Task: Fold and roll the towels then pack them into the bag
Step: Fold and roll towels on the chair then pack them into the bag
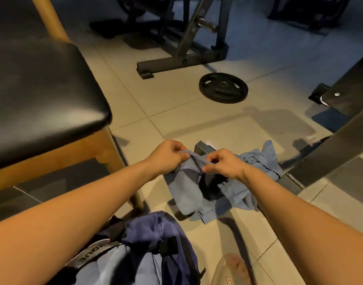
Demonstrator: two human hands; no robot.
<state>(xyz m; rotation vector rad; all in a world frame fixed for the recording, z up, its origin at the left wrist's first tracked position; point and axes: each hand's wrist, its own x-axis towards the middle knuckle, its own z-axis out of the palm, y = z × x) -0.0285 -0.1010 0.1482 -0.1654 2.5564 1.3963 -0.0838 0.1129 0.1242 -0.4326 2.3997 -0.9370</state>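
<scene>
Tiled floor (166,99), chair (43,95) left, weight plate (223,87) beyond; left hand (168,157), right hand (223,164) pinch towel (186,192).

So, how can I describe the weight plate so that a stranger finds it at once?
Start at the dark metal frame on the tiled floor. Right of its foot lies the weight plate, flat. It is the only round black disc, with grip slots.
</scene>
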